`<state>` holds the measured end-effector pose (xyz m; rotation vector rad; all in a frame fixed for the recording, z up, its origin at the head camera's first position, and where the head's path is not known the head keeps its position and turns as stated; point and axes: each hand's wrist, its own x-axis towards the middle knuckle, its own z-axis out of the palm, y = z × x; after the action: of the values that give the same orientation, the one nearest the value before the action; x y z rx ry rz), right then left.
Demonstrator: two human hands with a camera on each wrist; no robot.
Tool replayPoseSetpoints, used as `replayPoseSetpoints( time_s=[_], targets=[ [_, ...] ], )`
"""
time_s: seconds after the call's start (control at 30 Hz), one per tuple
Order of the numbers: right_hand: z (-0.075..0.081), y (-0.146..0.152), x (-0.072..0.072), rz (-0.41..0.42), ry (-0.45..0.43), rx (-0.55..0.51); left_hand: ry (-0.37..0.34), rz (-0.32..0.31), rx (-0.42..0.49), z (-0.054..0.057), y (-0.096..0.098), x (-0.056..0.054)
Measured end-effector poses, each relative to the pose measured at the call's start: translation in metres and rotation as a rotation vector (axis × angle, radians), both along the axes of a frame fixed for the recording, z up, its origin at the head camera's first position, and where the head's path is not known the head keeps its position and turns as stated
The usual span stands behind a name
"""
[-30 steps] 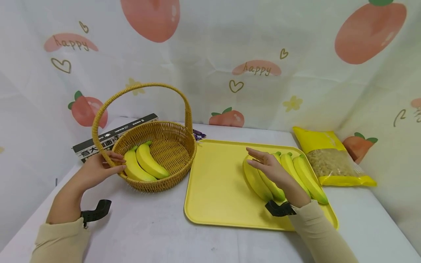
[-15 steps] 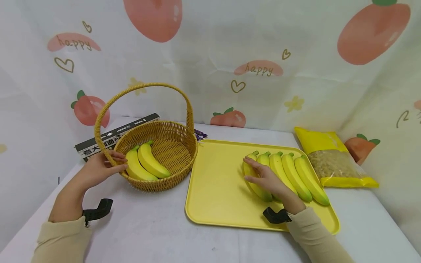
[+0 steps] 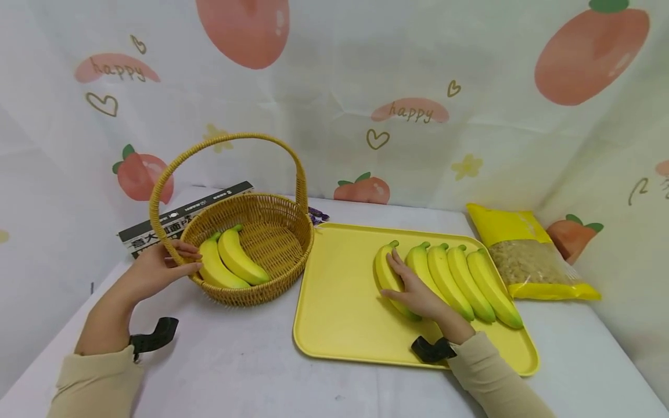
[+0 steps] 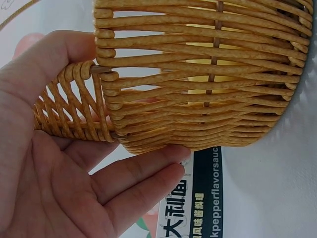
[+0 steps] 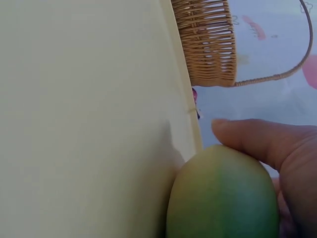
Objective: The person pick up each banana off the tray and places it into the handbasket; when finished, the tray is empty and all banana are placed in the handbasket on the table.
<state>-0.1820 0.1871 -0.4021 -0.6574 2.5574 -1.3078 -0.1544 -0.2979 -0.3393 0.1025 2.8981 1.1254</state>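
My left hand (image 3: 157,270) holds the rim of the yellow-brown wicker basket (image 3: 251,296) at the base of its tall handle. In the left wrist view the thumb goes over the rim, and the fingers (image 4: 133,181) lie against the outer wall. Two bananas (image 3: 237,255) rest inside the basket. My right hand (image 3: 418,295) grips the leftmost banana (image 3: 384,270) on the yellow tray (image 3: 334,302). Its thumb (image 5: 252,138) lies along one side of that banana's greenish end in the right wrist view. Several other bananas (image 3: 483,284) lie side by side, right of this hand.
Behind the basket is a long black-and-white box (image 3: 188,212). Small purple wrapped pieces (image 3: 317,215) lie between basket and tray. A yellow bag of dry, pasta-like pieces (image 3: 528,255) leans by the tray's right edge. A printed cloth (image 3: 313,116) hangs behind.
My right hand has come down onto the leftmost banana and moved it left, leaving a gap to the others. My left hand stays at the basket rim.
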Motion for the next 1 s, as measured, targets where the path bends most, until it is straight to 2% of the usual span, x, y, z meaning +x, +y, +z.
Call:
replayPoseSetpoints(
  time_s=[0.27, 0.53, 0.67, 0.8, 1.0],
  targets=[
    [-0.003, 0.001, 0.001, 0.024, -0.015, 0.039, 0.009, -0.01, 0.003, 0.0, 0.001, 0.0],
    [-0.004, 0.0, 0.001, 0.09, 0.028, 0.075, 0.011, -0.002, -0.016, 0.002, 0.0, 0.001],
    [-0.003, -0.002, 0.002, 0.083, 0.067, 0.083, 0.01, -0.002, -0.015, 0.001, 0.0, 0.0],
    [0.003, -0.005, 0.003, 0.041, 0.122, 0.097, 0.007, 0.004, -0.026, 0.001, -0.002, 0.0],
    [0.014, -0.006, 0.003, 0.001, 0.125, 0.085, 0.004, -0.003, -0.027, 0.001, -0.002, -0.001]
  ],
)
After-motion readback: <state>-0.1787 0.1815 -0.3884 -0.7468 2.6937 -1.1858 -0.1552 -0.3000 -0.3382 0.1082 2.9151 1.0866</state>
